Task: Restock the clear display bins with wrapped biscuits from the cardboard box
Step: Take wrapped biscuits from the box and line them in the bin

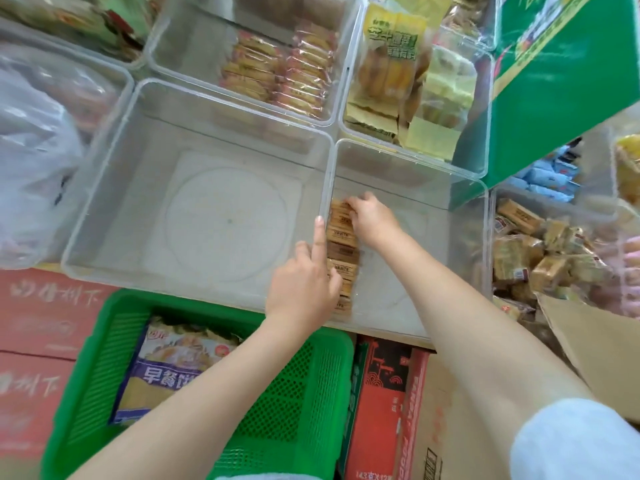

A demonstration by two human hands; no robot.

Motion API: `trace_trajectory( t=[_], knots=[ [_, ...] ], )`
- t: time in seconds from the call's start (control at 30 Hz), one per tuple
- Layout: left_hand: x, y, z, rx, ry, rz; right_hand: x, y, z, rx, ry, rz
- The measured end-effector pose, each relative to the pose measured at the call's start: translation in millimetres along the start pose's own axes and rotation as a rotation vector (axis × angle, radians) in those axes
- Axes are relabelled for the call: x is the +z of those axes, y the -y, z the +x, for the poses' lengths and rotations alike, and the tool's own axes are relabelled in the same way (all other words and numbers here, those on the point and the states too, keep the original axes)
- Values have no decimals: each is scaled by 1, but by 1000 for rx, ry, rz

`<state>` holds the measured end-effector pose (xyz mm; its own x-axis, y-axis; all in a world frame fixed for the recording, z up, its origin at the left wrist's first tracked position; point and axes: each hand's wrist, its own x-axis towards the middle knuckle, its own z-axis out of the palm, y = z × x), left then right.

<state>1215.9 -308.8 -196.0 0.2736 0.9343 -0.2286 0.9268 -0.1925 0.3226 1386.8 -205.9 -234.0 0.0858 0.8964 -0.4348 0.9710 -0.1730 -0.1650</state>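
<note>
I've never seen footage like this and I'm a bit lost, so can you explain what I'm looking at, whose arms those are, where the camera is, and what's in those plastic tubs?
There is no machine here. The one picture comes from a wide-angle camera worn on a person's head, looking down, so the two bare arms are the wearer's own.

Below are clear display bins. The left hand and the right hand are both in one bin, lining up a row of brown wrapped biscuits along its left wall. The right hand has its grip on the far packets; the left steadies the near ones, its forefinger pointing up along the wall.

The big bin to the left holds no packets. Bins farther back hold orange-wrapped biscuits and yellow packets. At right is a cardboard box with loose biscuits beyond it. Nearest you is a green basket.
</note>
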Motion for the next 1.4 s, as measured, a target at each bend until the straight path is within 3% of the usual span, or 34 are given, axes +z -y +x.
trace_trajectory(
  t=[0.13,0.3,0.43,0.6,0.7,0.8,0.9,0.93,1.07,1.27,1.33,1.4],
  knots=[
    [3,-3,0,12,22,-32,1,5,-29,-7,13,-132],
    [-3,-1,-8,77,-7,36,-19,1,-106,-109,-113,-4],
    [-9,-42,-48,270,-155,-125,-55,-30,-198,-139,-390,193],
    [-24,-144,-124,385,142,-551,-80,-97,-313,45,-871,176],
    [-24,-202,-162,453,251,-625,-76,-148,-374,253,-994,48],
    [-17,-237,-186,460,316,-617,-62,-194,-417,433,-866,-87],
    [-6,-245,-192,424,300,-636,-46,-222,-442,561,-395,-99],
    [-4,-245,-193,411,300,-660,-41,-228,-447,558,-323,-116],
    [0,-239,-191,399,325,-701,-33,-233,-451,522,-509,-80],
    [-1,-240,-192,340,344,-746,-38,-236,-450,537,-571,65],
    [-4,-239,-192,340,347,-732,-48,-229,-459,455,-577,368],
    [-12,-237,-191,335,318,-674,-62,-215,-469,330,-451,823]
  ],
)
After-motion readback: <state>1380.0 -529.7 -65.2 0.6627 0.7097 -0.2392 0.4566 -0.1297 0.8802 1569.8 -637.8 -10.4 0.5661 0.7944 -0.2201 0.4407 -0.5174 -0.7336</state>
